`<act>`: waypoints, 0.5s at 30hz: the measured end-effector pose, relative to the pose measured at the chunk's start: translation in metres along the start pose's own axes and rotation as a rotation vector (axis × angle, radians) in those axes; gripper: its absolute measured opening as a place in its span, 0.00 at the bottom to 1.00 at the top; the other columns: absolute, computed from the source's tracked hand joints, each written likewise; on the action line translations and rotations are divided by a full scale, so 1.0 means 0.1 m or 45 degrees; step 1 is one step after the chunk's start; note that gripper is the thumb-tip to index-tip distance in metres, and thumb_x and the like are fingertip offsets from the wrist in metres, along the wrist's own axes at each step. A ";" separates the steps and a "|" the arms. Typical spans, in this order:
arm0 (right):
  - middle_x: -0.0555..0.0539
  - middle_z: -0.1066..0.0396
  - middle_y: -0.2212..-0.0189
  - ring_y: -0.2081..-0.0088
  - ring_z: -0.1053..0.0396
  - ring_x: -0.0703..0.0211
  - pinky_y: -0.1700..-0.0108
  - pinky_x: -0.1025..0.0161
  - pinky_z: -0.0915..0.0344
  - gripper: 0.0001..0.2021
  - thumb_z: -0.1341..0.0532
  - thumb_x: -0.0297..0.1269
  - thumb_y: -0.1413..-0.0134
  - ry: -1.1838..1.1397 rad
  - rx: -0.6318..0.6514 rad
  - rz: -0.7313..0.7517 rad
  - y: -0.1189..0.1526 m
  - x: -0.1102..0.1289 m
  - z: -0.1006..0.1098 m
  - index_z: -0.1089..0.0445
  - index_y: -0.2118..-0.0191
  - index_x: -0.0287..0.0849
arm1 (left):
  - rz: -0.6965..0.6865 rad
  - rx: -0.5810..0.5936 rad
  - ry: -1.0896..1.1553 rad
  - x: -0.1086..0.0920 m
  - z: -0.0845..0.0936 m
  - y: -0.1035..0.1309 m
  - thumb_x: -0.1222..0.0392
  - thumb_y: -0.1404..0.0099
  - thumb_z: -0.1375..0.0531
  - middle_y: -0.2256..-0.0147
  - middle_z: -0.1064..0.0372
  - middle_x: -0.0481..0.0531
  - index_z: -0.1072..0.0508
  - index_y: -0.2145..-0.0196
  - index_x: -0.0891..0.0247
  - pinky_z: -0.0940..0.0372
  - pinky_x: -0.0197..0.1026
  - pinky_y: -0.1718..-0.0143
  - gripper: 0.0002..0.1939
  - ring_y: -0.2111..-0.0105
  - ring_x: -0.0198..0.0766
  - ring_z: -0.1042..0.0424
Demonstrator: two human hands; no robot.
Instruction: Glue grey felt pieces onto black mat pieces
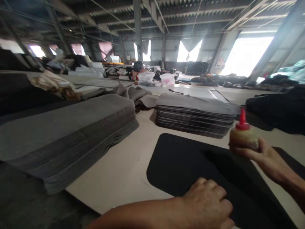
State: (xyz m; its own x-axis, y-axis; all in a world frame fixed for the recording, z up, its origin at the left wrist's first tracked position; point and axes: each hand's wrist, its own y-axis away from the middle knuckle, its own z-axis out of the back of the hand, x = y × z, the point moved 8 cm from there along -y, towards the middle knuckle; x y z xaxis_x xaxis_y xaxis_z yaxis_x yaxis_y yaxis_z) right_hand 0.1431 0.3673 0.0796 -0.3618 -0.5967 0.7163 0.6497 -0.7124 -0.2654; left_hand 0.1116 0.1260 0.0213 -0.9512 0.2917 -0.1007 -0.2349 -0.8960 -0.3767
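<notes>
A black sheet (181,162) with rounded corners lies flat on the pale table (124,171). Over the sheet's near part is my left hand (207,203), its fingers curled and pointing down; whatever is under the fingertips is hidden. My right hand (262,156) is wrapped round a yellowish bottle (244,138) with a red pointed nozzle, held upright above the sheet's right side. The hand's shadow falls across the sheet.
A tall stack of grey sheets (71,127) stands on the left and a lower stack (195,116) beyond the black sheet. Dark cloth (276,111) lies at the right. A person (138,68) is far back near white bags (167,79).
</notes>
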 end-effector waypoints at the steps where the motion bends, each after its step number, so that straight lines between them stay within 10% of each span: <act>1: 0.42 0.25 0.58 0.59 0.26 0.46 0.61 0.60 0.30 0.27 0.32 0.50 0.52 0.005 0.100 0.017 0.11 0.14 -0.11 0.32 0.47 0.46 | 0.002 0.030 0.013 0.00 0.01 -0.01 0.48 0.27 0.48 0.61 0.32 0.54 0.28 0.62 0.64 0.40 0.47 0.63 0.17 0.60 0.45 0.32; 15: 0.49 0.27 0.63 0.65 0.27 0.53 0.65 0.64 0.27 0.17 0.33 0.43 0.48 -0.163 0.780 0.356 0.84 1.30 -1.10 0.33 0.53 0.48 | -0.022 0.119 0.290 0.03 0.01 -0.13 0.54 0.28 0.48 0.60 0.25 0.57 0.24 0.55 0.67 0.34 0.47 0.52 0.17 0.54 0.49 0.28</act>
State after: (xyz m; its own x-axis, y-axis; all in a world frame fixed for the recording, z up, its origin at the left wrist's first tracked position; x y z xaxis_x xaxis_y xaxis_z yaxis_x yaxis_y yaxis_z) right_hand 0.0773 0.1888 0.0796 -0.0680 -0.6525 0.7548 0.9818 -0.1782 -0.0656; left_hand 0.1119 0.1381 0.0272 -0.8796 0.3659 -0.3039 -0.2787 -0.9142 -0.2943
